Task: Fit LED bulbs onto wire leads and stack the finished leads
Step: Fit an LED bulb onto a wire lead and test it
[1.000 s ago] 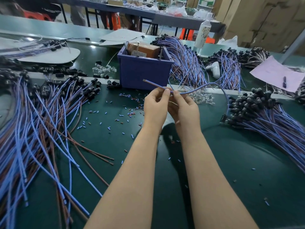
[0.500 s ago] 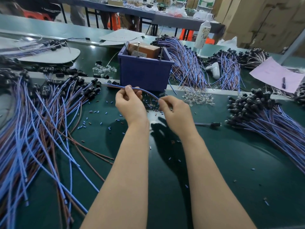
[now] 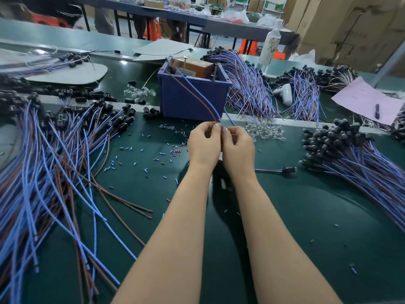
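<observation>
Left hand [image 3: 205, 143] and right hand [image 3: 237, 148] both pinch the near end of a blue-and-brown wire lead [image 3: 208, 102], raised above the green table [image 3: 285, 216] just before the purple bin [image 3: 179, 102]; black-capped leads [image 3: 350, 154] lie piled at right.

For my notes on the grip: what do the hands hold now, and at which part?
Both the left hand and the right hand pinch a blue-and-brown wire lead at its near end. Whether a bulb is there cannot be told.

Blue-and-brown loose wire leads [image 3: 50, 172] lie left on the green table [image 3: 306, 216], black-capped lead pile [image 3: 361, 163] right, blue plastic bin [image 3: 192, 99] behind
</observation>
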{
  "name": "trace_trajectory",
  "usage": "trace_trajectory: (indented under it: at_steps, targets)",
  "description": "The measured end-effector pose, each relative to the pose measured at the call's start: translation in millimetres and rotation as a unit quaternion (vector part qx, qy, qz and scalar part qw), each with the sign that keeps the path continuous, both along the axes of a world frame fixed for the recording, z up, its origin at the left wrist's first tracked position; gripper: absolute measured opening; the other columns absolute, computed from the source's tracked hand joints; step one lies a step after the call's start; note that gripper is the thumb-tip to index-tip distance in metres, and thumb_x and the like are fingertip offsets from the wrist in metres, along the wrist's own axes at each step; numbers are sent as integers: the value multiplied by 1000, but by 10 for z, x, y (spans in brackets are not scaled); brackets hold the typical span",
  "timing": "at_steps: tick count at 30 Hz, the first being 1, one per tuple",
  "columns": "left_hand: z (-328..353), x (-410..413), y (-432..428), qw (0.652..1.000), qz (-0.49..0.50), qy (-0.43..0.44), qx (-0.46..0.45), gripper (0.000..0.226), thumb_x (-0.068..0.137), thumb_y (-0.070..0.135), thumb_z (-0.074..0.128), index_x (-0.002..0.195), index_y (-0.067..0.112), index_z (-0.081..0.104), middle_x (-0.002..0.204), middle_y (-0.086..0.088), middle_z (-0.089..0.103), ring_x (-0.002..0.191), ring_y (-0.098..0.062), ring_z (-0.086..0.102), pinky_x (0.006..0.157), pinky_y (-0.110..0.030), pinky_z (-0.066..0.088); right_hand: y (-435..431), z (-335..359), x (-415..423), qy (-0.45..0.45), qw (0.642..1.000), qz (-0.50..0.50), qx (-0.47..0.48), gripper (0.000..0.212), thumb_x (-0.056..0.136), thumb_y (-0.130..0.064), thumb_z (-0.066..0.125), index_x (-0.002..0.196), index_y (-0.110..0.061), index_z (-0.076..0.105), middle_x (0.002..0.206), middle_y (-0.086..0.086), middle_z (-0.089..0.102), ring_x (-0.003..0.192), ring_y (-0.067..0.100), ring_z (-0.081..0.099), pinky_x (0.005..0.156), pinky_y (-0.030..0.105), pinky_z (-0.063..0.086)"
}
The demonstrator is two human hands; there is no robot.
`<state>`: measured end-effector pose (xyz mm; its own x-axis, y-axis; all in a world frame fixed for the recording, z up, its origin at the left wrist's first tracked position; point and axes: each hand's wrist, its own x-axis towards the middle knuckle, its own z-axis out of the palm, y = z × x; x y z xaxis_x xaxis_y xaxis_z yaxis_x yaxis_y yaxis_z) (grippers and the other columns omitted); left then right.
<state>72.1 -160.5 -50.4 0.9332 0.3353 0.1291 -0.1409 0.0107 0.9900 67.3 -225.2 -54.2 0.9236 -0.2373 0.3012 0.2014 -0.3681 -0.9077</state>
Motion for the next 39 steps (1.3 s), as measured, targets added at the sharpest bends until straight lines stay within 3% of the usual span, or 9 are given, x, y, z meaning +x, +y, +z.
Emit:
trace_trajectory:
  at_steps: [3,6,10,13,16,19,27,31,39]
  targets:
    - [1,3,10,998,59,-12,-21,15,96,10,48,87,9,59,77,-3,66,77,-19,61,81,-30,49,1,11,24,-1,994,-36,100,16,98,-13,44,84,-17,49,80,9,68,85,30,66,87,49,50]
    - [-25,16,30,995,91,-10,-42,14,98,13,44,91,9,56,67,6,62,67,-13,60,71,-23,49,-37,21,27,-4,988,-68,139,21,100,-12,40,82,-23,41,69,0,65,79,27,66,85,49,52]
    - [-60,45,37,996,83,1,-22,16,97,13,45,94,9,60,66,7,61,67,-13,58,74,-27,49,-14,12,-3,6,996,-38,76,7,98,-11,41,95,-15,46,68,0,64,80,25,65,86,44,51]
    - [-57,44,30,999,50,4,-1,16,97,11,46,94,8,62,67,2,61,66,-14,58,75,-27,50,8,17,-34,0,1000,-19,15,9,94,-11,47,96,-18,52,75,3,66,80,25,65,80,37,51]
    - [-58,26,39,999,37,9,12,16,96,12,47,90,12,61,68,3,62,64,-10,60,66,-18,49,10,28,-66,-1,1000,-14,-14,11,91,-10,49,93,-19,55,73,0,63,71,20,60,70,28,46]
    - [-46,7,43,999,31,13,17,16,96,12,47,89,13,61,67,5,62,59,-4,58,58,-13,46,12,31,-74,8,1000,-13,-14,12,88,-8,50,90,-18,55,65,-4,60,66,18,57,68,28,46]
    - [-1,-32,16,997,52,17,53,17,93,13,51,94,7,66,94,-10,69,91,-24,62,84,-32,48,13,39,-86,5,1000,-12,-20,10,86,-11,53,79,-18,54,63,-3,57,60,15,48,63,26,37]
    - [1,-45,14,997,50,21,61,17,93,12,50,94,7,66,92,-6,68,86,-19,59,79,-27,46,9,39,-90,4,1000,-10,-27,11,86,-11,53,78,-18,54,62,-4,56,61,17,49,66,29,41]
    - [-8,-71,-8,994,74,5,77,16,93,15,50,90,8,65,82,0,63,78,-14,54,65,-18,36,0,23,-81,1,999,-10,-31,12,86,-12,53,77,-20,55,59,-9,54,56,5,47,57,22,33]
